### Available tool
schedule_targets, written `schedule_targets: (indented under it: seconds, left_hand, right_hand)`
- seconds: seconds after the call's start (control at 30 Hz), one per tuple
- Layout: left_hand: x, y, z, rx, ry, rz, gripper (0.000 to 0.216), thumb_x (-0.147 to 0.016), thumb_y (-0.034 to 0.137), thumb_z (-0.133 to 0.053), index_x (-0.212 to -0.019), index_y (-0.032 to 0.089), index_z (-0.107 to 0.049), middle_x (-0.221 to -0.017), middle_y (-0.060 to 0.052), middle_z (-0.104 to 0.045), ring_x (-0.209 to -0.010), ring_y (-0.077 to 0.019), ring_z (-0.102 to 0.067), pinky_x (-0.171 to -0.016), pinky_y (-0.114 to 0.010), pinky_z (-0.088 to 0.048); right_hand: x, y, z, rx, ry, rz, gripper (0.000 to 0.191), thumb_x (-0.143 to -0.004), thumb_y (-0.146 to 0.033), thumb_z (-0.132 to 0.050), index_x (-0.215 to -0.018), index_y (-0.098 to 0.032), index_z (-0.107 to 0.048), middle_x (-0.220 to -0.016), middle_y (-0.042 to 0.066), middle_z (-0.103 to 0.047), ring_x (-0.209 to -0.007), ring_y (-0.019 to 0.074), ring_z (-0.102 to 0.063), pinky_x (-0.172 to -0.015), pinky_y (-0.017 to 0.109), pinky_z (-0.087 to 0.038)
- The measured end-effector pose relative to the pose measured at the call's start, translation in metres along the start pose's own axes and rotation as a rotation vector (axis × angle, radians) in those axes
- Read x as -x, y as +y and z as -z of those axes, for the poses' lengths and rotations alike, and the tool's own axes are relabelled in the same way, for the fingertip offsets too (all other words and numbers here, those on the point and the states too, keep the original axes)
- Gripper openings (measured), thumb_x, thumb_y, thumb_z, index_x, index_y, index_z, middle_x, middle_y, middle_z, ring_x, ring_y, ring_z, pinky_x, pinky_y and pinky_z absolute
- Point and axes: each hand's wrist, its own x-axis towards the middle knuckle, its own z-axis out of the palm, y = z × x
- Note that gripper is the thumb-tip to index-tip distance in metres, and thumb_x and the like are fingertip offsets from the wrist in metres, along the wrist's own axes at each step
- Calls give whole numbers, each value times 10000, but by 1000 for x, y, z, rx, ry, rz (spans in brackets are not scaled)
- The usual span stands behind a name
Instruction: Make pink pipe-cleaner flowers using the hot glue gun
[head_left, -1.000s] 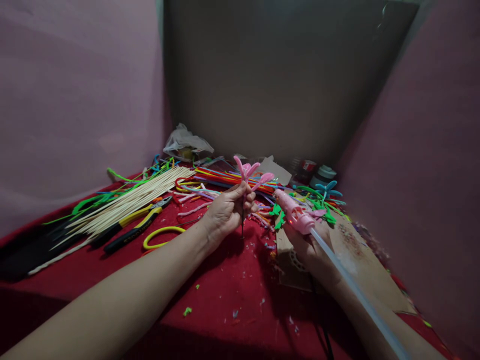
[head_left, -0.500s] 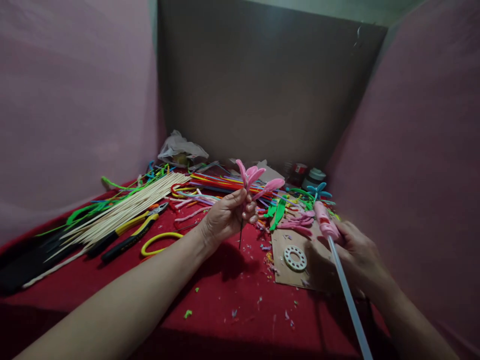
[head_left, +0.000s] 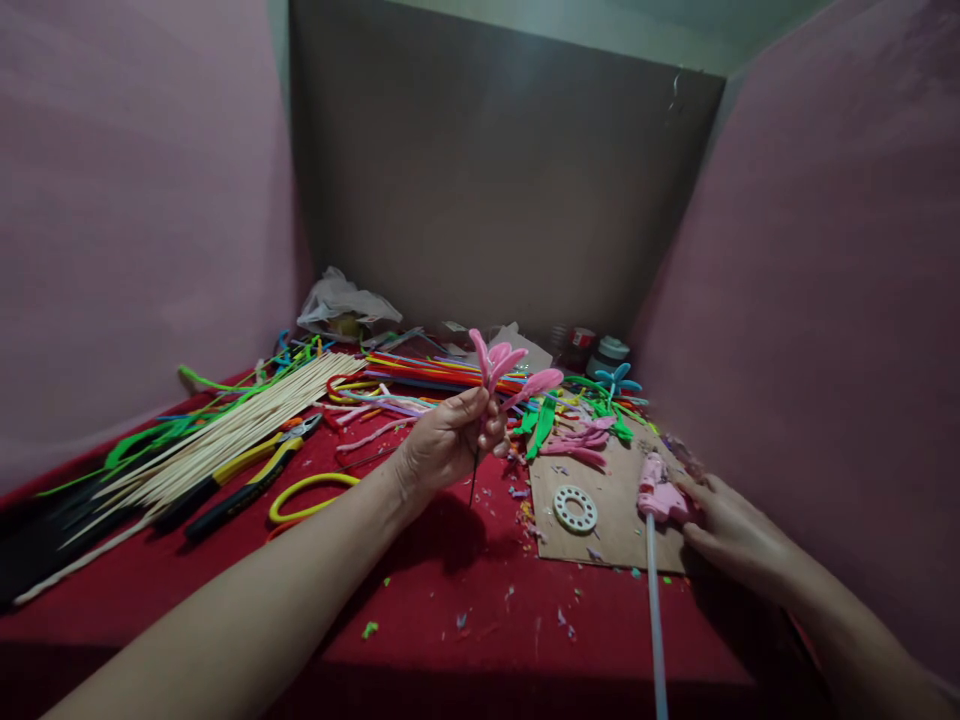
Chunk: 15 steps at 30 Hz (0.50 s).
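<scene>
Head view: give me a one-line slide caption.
Left hand holds a pink pipe-cleaner flower upright above the red cloth; right hand rests on the pink glue gun lying on cardboard.

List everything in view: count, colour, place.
flower: 1, pink, in left hand
glue gun: 1, pink, on cardboard, right hand on it
cardboard: 1, brown, right of centre
ring: 1, white, on cardboard
skewers: bundle, pale, left
pliers: 1, yellow-black, left
loop: 1, yellow, by pliers
pipe cleaners: many, mixed, back
bag: 1, clear, back
cloth: 1, red
left hand: holding flower
right hand: on glue gun
</scene>
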Motion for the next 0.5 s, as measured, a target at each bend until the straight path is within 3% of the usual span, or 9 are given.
schedule_targets:
  seconds: [0.1, 0.17, 0.23, 0.33, 0.43, 0.5]
  left_hand:
    - [1, -2, -2, -1, -16, 8, 196, -818, 215, -546, -657, 118, -603, -527, -6, -492, -442, -76, -431, -483, -230, -409]
    - [2, -3, -4, -4, -29, 7, 193, -813, 229, -557, -660, 121, -599, -524, -2, -487, -444, -77, -429, -486, -231, -410]
    - [4, -5, -7, -4, -47, 10, 189, -804, 243, -570, -663, 120, -597, -525, 0, -484, -444, -77, -428, -487, -234, -412]
    - [5, -6, -9, -9, -53, 13, 192, -797, 261, -581, -668, 119, -598, -529, 3, -485, -445, -77, -430, -490, -236, -416]
    - [4, -8, -7, -15, -45, 9, 203, -804, 274, -574, -674, 120, -597, -525, 3, -490, -444, -80, -437, -492, -240, -417]
    - [4, -8, -6, -16, -42, 15, 207, -806, 276, -572, -676, 117, -598, -526, 1, -496, -442, -80, -438, -493, -242, -417]
  right_hand:
    - [0, -27, 20, -88, 193, -34, 317, -731, -282, -484, -923, -156, -702, -926, 149, -625, -811, 258, -584, -718, 379, -440]
    - [-2, -63, 32, -368, 247, 30, 277, -746, -290, -487, -854, -172, -713, -901, 122, -647, -745, 220, -585, -700, 365, -439]
    - [-7, -104, 39, -749, 127, 141, 262, -762, -336, -535, -899, -202, -714, -857, 83, -670, -727, 195, -580, -653, 330, -442]
    - [-24, -156, 36, -1289, 38, 97, 219, -715, -323, -646, -867, -183, -719, -632, 17, -630, -566, 126, -521, -565, 275, -416]
    - [-42, -183, 27, -1749, -11, 7, 166, -590, -246, -746, -731, -166, -710, -627, 5, -640, -516, 96, -500, -510, 246, -391]
    - [-50, -191, 23, -1902, -51, -13, 156, -562, -213, -756, -700, -167, -699, -638, 4, -647, -511, 97, -503, -494, 243, -392]
